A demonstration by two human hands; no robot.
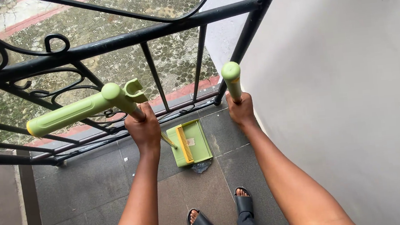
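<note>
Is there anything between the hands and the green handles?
No. The left hand is wrapped right around the dustpan handle, and the right hand grips the other green handle. Nothing sits between them. The green dustpan rests on the tiled floor below.

Pale green dustpan — yellow comb teeth — black scrolled railing, grey tiles

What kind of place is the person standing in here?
Probably a small upper-floor balcony. A black iron railing guards the edge, paved ground lies far below it, and the floor is dark tile beside a white wall.
</note>
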